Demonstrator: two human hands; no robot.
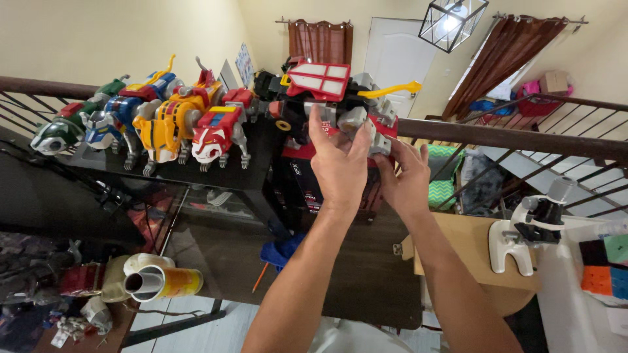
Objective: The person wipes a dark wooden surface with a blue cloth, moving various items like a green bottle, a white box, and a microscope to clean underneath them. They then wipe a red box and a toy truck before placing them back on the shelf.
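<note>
A black lion robot [333,104] is gripped by the left hand [338,163] and the right hand [407,180] above the far shelf [229,173]. Four lion toys [150,117] are lined up to its left.

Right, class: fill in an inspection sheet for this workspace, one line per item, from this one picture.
Surface: dark glass shelf over a dark table.
Job's things: black robot lion toy with red wings, gripped by left hand and right hand.
Clutter: four lion toys in a row; spray can; white microscope.
Grippers: both hands bare, closed on the toy.
Cables: nothing seen.
Surroundings: stair railing, curtains, hanging lamp.
</note>
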